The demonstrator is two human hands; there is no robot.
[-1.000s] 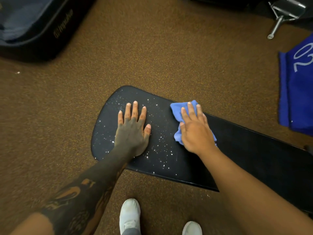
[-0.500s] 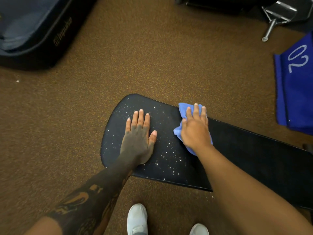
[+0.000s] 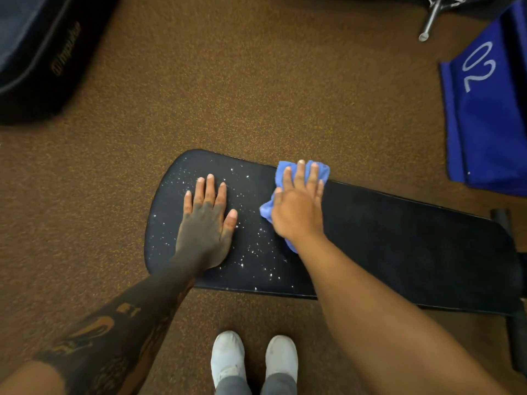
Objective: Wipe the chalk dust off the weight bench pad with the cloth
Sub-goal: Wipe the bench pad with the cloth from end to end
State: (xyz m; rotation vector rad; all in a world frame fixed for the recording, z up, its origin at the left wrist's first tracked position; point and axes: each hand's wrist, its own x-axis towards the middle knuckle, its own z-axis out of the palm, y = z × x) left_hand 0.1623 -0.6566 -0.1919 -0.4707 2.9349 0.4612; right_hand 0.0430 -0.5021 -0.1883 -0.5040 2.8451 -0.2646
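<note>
The black weight bench pad (image 3: 399, 246) lies across the middle of the view. White chalk specks (image 3: 256, 252) cover its rounded left end; the part right of my hands looks plain black. My left hand (image 3: 206, 223) rests flat on the dusty end, fingers spread, holding nothing. My right hand (image 3: 299, 209) presses a crumpled blue cloth (image 3: 285, 172) onto the pad near its far edge. The cloth sticks out beyond my fingertips and beside my wrist.
Brown speckled carpet (image 3: 228, 95) surrounds the bench. A dark padded case (image 3: 42, 52) sits at the top left. A blue fabric panel marked "02" (image 3: 484, 109) and a metal leg (image 3: 430, 21) are at the top right. My white shoes (image 3: 253, 357) stand below the pad.
My right hand has slid the cloth toward the pad's far edge. The left hand stays planted on the dusty end. The camera has shifted, so the bench sits further right in view.
</note>
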